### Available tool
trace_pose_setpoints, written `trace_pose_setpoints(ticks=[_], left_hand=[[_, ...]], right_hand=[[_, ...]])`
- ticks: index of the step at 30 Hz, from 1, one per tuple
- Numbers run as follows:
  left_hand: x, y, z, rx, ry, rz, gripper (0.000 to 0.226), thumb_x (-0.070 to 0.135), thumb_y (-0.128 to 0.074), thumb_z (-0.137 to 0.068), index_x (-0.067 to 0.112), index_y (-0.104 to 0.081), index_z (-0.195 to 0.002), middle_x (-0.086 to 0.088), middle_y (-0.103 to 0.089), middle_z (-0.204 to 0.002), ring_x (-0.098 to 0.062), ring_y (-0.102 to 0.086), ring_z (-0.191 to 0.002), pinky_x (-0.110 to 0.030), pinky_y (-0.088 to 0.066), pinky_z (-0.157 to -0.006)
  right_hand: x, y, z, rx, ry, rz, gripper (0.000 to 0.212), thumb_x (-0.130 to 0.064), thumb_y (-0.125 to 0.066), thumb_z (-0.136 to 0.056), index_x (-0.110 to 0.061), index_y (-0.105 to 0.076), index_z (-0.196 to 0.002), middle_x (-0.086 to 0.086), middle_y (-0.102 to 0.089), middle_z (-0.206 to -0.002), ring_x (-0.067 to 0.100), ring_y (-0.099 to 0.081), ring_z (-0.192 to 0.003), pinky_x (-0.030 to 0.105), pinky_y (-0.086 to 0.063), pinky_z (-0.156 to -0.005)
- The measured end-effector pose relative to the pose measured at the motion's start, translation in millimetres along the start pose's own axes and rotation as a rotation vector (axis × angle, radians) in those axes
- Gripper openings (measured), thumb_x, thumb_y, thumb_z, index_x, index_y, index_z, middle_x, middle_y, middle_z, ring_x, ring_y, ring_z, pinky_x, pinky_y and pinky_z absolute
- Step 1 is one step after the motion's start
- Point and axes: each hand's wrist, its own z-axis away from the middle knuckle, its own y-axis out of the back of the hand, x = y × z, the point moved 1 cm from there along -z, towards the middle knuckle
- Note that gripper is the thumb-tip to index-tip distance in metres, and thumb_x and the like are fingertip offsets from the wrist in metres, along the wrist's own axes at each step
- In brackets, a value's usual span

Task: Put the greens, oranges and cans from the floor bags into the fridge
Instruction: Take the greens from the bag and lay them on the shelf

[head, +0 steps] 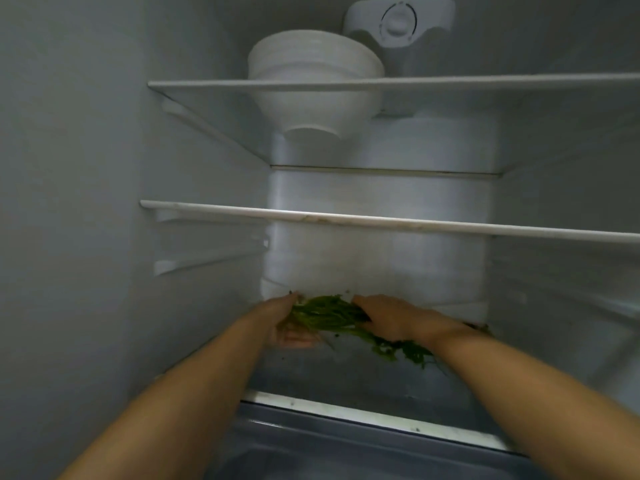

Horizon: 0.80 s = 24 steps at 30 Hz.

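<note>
Head view: both hands' fingers grasp greens (329, 315) on the fridge's bottom glass shelf (346, 379).

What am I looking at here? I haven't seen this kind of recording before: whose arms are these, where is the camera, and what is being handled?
There is no machine: a person wears one wide-angle camera on the head, so you see their own two bare arms reaching forward into an open fridge. Both hands are on a bunch of greens lying on the lowest glass shelf, deep inside. The left hand cups the bunch's left end; the right hand lies over its middle, and leafy tips trail out to the right. Two more shelves sit above. The top shelf carries a stack of white bowls, and the middle shelf looks bare. No oranges or cans show.
</note>
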Motion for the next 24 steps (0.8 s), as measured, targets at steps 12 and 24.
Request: trace_pose_setpoints(ticks=[12,24], left_hand=[[17,4,19,0.129,-0.103,-1.315,0.050,0.040,-0.026,-0.103,0.001,-0.057,-0.102,-0.007,-0.048,-0.058,-0.013,-0.042,-0.038,-0.021,-0.036,-0.038],[50,-14,100,0.401,-0.565,-1.474,0.042,0.038,-0.034,-0.100,0.006,-0.053,-0.118,-0.016,-0.056,-0.119,-0.032,-0.056,-0.106,-0.037,-0.045,-0.088]], right_hand=[[-8,18,9,-0.274,-0.098,0.006,0.085,-0.056,-0.062,-0.082,-0.019,-0.023,-0.148,0.004,-0.034,-0.151,0.022,-0.038,-0.134,0.026,-0.032,-0.103],[-44,55,74,0.228,-0.216,0.024,0.055,-0.048,-0.039,-0.096,-0.023,-0.030,-0.144,0.007,-0.039,-0.146,0.026,-0.043,-0.128,0.038,-0.037,-0.105]])
